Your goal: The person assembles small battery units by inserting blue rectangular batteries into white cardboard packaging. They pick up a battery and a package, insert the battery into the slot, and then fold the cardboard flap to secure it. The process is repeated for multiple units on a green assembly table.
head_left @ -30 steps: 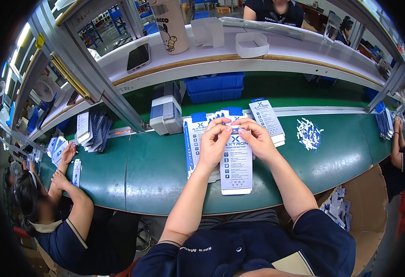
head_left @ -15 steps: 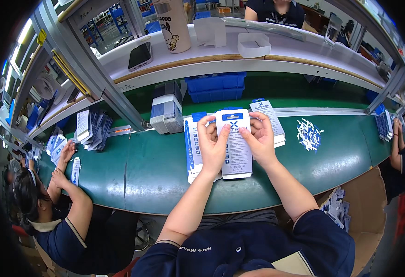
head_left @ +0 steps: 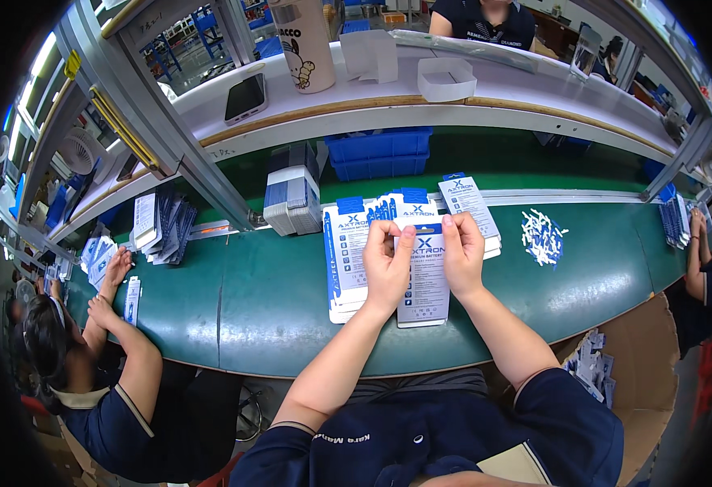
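Observation:
Between both hands I hold a flat white-and-blue retail box (head_left: 426, 286), its printed face toward me and its hang tab at the top. My left hand (head_left: 388, 266) grips the left edge, with the thumb near the top corner. On the opposite edge my right hand (head_left: 463, 253) is closed, its thumb also near the top. Just behind lies a group of similar flat boxes (head_left: 345, 264), partly hidden by my hands and the held box. To their right rests another stack of such boxes (head_left: 471, 209).
A pile of small white-and-blue pieces (head_left: 543, 238) lies right on the green table (head_left: 283, 325). A block of stacked cards (head_left: 293, 191) and blue bins (head_left: 379, 152) stand behind. At lower right is a cardboard carton (head_left: 636, 381). A co-worker (head_left: 104, 365) sits at left.
Both hands have moved slightly down and toward me with the box, right hand now higher on its edge. More of the boxes behind shows. The thumbs have shifted toward the top corners.

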`<state>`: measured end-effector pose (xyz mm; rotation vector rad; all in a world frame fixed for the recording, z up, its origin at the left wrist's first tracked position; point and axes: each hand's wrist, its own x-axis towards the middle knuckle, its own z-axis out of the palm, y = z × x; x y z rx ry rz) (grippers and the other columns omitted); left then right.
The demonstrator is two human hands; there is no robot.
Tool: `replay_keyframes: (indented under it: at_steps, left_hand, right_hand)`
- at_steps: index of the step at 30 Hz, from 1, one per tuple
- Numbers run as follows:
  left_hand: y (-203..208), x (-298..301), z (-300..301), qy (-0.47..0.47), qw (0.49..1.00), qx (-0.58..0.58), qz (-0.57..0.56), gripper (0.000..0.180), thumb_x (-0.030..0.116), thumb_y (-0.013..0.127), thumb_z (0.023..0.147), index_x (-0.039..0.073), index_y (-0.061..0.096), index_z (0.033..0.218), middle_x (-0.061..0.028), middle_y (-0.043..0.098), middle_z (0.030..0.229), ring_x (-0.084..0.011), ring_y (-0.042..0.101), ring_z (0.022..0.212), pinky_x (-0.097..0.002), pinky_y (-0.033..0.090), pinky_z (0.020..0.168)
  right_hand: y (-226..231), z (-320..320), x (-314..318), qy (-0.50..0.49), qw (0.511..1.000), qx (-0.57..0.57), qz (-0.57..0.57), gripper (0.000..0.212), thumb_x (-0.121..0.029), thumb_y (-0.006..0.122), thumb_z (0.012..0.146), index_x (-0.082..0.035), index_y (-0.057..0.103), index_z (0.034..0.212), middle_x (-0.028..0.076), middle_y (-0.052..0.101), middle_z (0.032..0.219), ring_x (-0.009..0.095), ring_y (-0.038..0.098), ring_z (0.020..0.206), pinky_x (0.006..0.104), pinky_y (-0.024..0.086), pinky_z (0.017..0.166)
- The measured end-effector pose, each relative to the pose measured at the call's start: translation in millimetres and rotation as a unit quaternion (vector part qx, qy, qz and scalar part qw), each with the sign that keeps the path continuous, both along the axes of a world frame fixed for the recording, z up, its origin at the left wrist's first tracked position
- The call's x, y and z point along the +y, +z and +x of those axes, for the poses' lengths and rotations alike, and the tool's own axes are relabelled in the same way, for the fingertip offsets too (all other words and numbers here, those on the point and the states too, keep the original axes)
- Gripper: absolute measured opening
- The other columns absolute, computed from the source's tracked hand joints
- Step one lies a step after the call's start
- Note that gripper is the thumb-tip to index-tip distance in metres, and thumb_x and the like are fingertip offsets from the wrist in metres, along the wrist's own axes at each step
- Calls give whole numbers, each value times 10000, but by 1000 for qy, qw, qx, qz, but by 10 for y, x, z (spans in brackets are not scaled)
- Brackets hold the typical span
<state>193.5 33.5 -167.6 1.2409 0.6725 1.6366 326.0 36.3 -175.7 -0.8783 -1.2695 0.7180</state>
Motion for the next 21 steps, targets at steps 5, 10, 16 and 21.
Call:
replay_keyframes:
  at_steps: [5,10,16,21]
  left_hand:
    - [149,-21,-27,28,999,-15,-14,111,109,540,963,33,491,1028,-6,563,835,-36,495,737,-179,386,626]
    - [198,-38,-28,28,999,-22,-41,150,108,542,961,15,517,1077,-34,597,896,-57,537,801,-188,427,698]
    - [87,27,-84,55,998,8,-36,99,124,548,961,25,540,963,0,571,841,-32,496,752,-179,395,654]
    - [76,58,-107,56,998,-4,-40,77,113,534,960,38,530,947,23,548,790,-17,454,694,-179,358,603]
  right_hand:
    - [286,-160,-106,114,968,214,-67,111,-109,464,966,-28,516,1022,25,587,858,54,533,775,206,432,698]
    - [130,-150,-50,110,979,165,-47,159,-103,440,980,-26,520,1094,42,590,932,70,551,843,217,446,777]
    - [83,-202,-39,43,997,65,15,137,-121,455,989,-28,519,1066,17,574,926,49,521,824,198,424,755]
    - [97,-195,-72,47,998,49,-10,113,-132,481,985,-34,518,1028,-4,560,823,13,471,705,182,388,625]
